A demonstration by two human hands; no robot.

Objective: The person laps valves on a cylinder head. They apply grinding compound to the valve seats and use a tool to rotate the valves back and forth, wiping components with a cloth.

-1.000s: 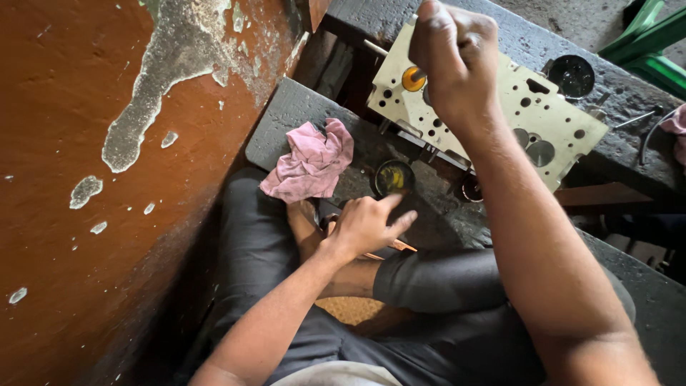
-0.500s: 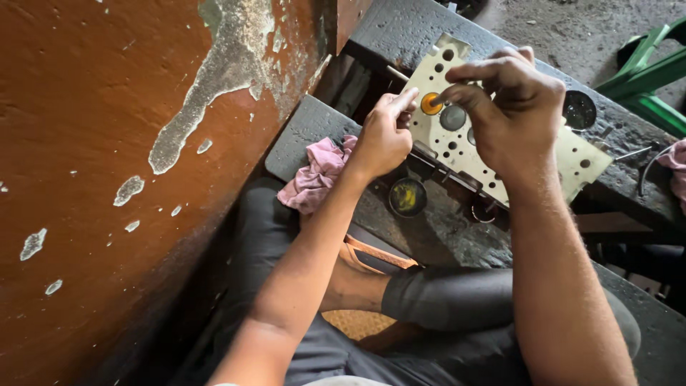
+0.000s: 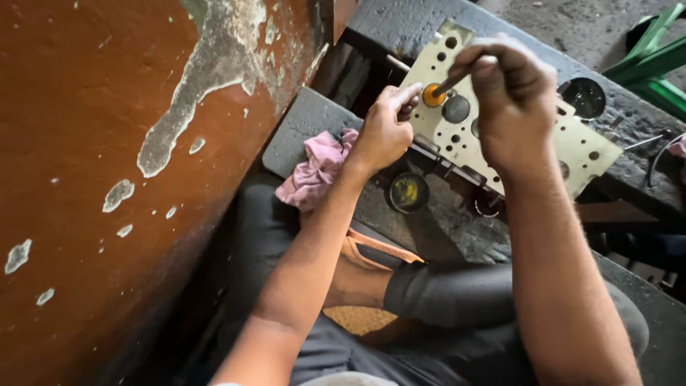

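Right hand (image 3: 511,107): closed in a fist around a thin rod (image 3: 449,83), fingers together and clamped on its upper end. Rod tilted, lower tip touching an orange disc (image 3: 432,95) seated in a round hole of the pale metal plate (image 3: 572,146).

Left hand (image 3: 382,132): resting at the near left edge of the plate, fingers curled together, index finger stretched toward the orange disc and lying just beside it. Whether anything is pinched under the fingers cannot be told.

Plate: cream-coloured, drilled with many small and several large round holes, lying tilted on a dark grey stone block (image 3: 400,25). Dark round opening (image 3: 456,109) just right of the orange disc.

Pink rag (image 3: 314,171): crumpled on a grey slab (image 3: 296,132), left of the left wrist.

Small round tin (image 3: 409,191) with yellowish contents: below the plate edge, between the rag and the right forearm.

Dark round cup (image 3: 584,96): on the block beyond the plate, to the right.

Rust-coloured wall (image 3: 93,164) with flaking paint: along the left side. Green metal frame (image 3: 654,61): upper right corner.
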